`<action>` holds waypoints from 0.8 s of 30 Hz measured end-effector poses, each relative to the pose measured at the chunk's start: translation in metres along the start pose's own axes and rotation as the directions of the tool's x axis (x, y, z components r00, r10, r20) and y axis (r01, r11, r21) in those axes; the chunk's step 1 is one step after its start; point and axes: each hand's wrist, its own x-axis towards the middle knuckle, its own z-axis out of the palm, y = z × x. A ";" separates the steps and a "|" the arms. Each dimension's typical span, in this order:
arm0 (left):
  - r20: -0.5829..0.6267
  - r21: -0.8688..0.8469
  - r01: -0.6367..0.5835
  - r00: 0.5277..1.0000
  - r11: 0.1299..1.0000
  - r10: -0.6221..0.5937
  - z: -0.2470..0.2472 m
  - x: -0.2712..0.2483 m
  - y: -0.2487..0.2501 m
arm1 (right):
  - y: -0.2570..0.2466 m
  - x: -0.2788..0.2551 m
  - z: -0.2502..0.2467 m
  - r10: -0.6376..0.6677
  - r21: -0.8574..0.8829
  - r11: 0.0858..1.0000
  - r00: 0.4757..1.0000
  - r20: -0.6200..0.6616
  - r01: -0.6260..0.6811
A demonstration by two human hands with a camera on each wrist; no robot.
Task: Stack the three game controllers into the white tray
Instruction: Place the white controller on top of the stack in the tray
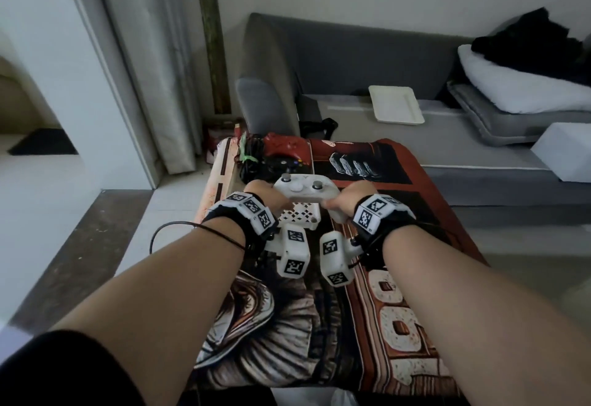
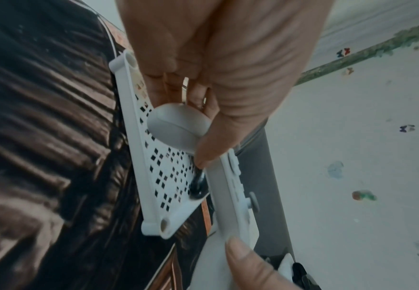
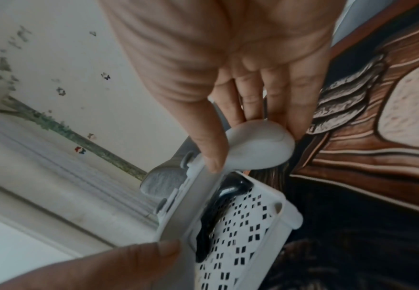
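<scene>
White game controller (image 1: 306, 188): gripped at both handles, left hand (image 1: 263, 196) curled round one, right hand (image 1: 346, 202) curled round the other; held face up just above the white tray (image 1: 300, 216), apparently clear of its floor. White tray: perforated with diamond holes, set on the printed blanket (image 1: 367, 293), partly hidden under the controller. Black strap or cable (image 3: 224, 198): hanging below the controller, touching the tray floor in the wrist views. Black controller (image 1: 281, 164): beyond the tray, on the blanket. Red controller (image 1: 284, 145): beyond the tray, just behind the black one, beside tangled cables (image 1: 248, 153). Neither yet in the tray. Flat white lid-like tray (image 1: 396, 104): well beyond the perforated tray, on the grey sofa seat (image 1: 447, 146). Risks, judged: handles overhanging the tray rim, leaving the controller tilted and a poor base for two more; dangling black piece trapped underneath, rocking the stack; light tray sliding on soft blanket if pressed off-centre; cables dragging the far controllers on lift.
</scene>
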 end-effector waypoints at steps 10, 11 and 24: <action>0.004 0.056 0.074 0.997 0.996 -0.074 -0.022 0.022 -0.030 | -0.024 0.022 0.042 -0.024 -0.064 0.998 1.000 0.013 0.025; 0.005 0.062 0.067 0.998 0.996 -0.068 -0.022 0.024 -0.032 | -0.024 0.024 0.044 -0.018 -0.061 0.998 1.000 0.014 0.019; 0.026 0.028 0.011 1.000 1.000 -0.012 -0.014 0.043 -0.041 | -0.025 0.040 0.057 -0.008 -0.061 0.998 1.000 0.014 0.009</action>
